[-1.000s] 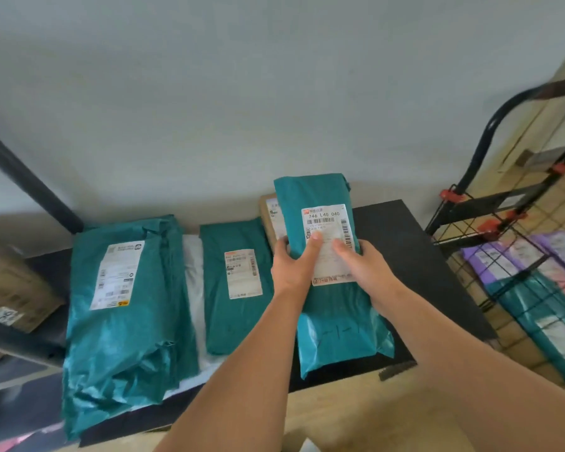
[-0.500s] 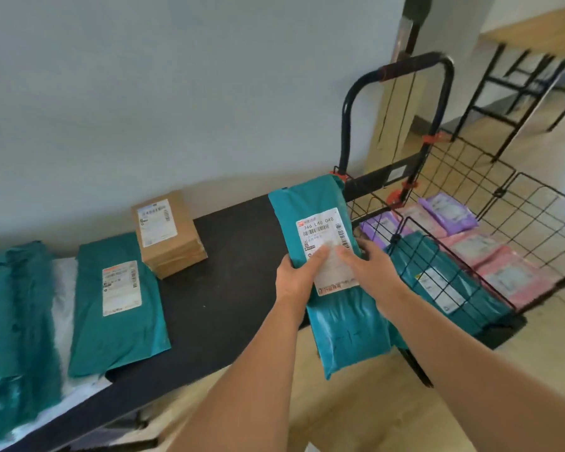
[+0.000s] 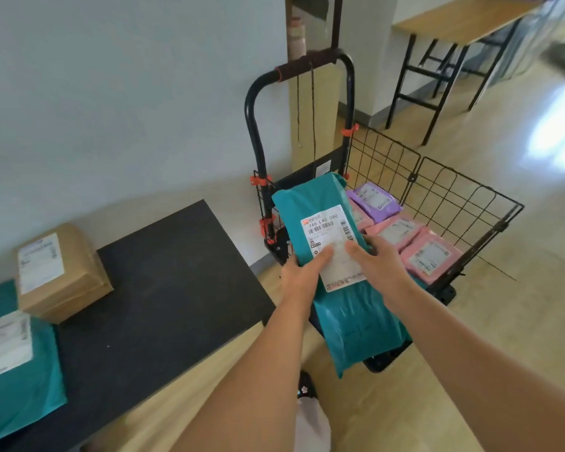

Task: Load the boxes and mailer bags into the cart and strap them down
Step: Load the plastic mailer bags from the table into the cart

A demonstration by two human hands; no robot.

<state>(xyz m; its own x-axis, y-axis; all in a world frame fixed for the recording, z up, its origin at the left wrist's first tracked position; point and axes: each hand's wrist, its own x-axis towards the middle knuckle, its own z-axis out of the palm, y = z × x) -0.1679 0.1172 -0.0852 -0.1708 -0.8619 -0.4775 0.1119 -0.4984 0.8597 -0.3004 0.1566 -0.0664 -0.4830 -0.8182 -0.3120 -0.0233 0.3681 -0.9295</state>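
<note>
While my left hand (image 3: 302,277) and right hand (image 3: 384,270) both pinch the teal bag (image 3: 353,324) at its label (image 3: 327,223), thumbs on top, above the near side of the cart (image 3: 463,203), I'd lower it level and lay it flat beside the pink bags (image 3: 429,257) just past my right knuckles.

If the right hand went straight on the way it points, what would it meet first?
Carrying the teal mailer bag, the right hand would probably meet the cart's wall-side upright first; depth is unclear.
</note>
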